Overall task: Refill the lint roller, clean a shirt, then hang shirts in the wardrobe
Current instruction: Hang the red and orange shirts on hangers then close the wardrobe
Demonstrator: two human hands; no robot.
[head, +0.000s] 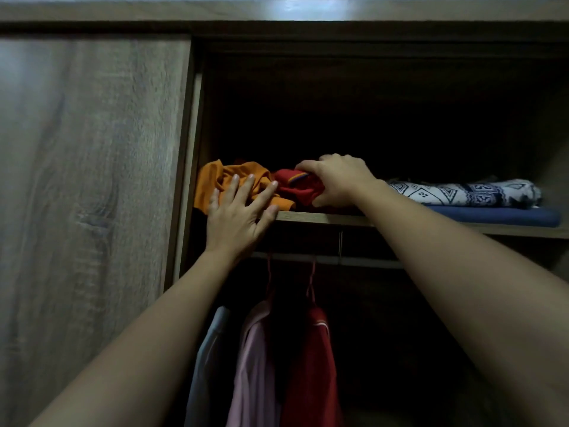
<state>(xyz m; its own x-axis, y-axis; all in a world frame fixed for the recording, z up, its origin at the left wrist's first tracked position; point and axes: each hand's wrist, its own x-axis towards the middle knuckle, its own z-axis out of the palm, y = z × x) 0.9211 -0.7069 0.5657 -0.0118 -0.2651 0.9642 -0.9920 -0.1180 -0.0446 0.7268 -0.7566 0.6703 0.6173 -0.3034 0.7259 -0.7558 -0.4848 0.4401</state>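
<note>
1. Standing at the far left, the wardrobe's wooden door (89, 167) covers that side.
2. Both bare arms reach up to the shelf (323, 217) in the dim open section.
3. Left hand (238, 211) lies flat with fingers spread on a crumpled orange shirt (224, 177), gripping nothing.
4. Right hand (335, 180) is closed around a bunched red shirt (295, 189) just beside the orange one.
5. Farther right, a patterned white cloth (462, 192) rests folded on a blue one (498, 215).
6. Below the shelf, a pale shirt (212, 349), a pink shirt (255, 359) and a dark red shirt (314, 365) hang from the rail (354, 261).
</note>
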